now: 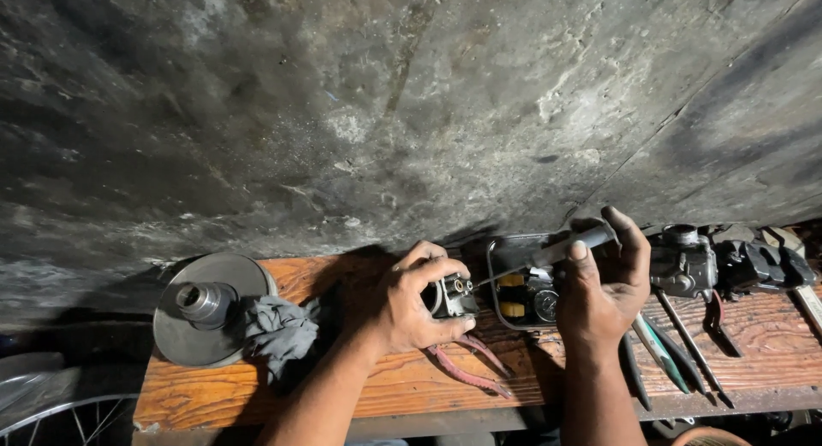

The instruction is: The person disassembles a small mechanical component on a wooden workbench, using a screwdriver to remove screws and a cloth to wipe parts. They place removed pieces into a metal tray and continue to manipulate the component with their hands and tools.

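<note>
Clenched left grip [411, 305] steadies a small carburettor [451, 295] on the wooden bench [342, 386]; right grip [604, 279] squeezes a syringe [572, 246], its needle at the brass jets. Parts wait in the tray [495, 266].

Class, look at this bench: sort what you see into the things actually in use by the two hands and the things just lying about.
In use:
left hand gripping a small metal engine part
right hand holding a syringe, its needle aimed at the part

Lying about:
pulley disc
grey rag
red pliers
metal tray
second engine part
screwdrivers
</note>
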